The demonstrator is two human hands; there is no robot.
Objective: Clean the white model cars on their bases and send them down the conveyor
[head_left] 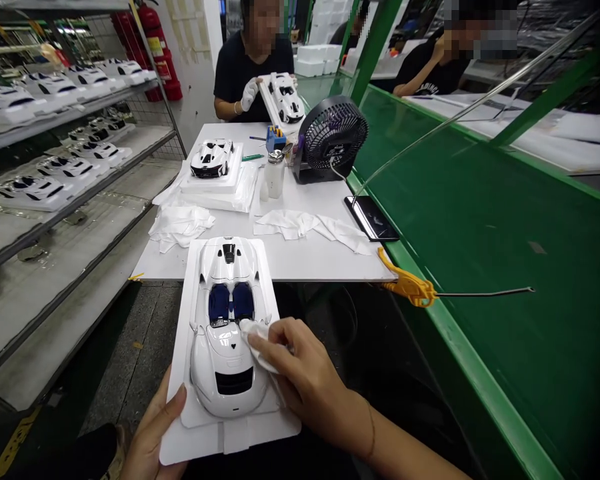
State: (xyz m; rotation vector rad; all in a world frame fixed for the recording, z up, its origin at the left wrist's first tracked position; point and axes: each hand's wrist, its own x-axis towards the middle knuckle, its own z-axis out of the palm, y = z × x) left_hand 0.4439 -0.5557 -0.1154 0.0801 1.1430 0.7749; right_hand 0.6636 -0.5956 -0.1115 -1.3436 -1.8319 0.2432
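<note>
A white model car [225, 333] with blue seats lies on a white tray [185, 347] held over my lap, its far end resting on the white table [305, 257]. My left hand [155, 437] grips the tray's near left corner, thumb on top. My right hand [300, 377] pinches a small white cloth [257, 343] and presses it against the car's body just right of the cockpit.
Crumpled white cloths [180, 223], a second model car on its tray [211, 160], a white bottle [274, 175], a black desk fan [330, 137] and a phone [371, 219] are on the table. A green conveyor [480, 233] runs along the right. Shelves of model cars [55, 173] stand left. A person opposite holds another car.
</note>
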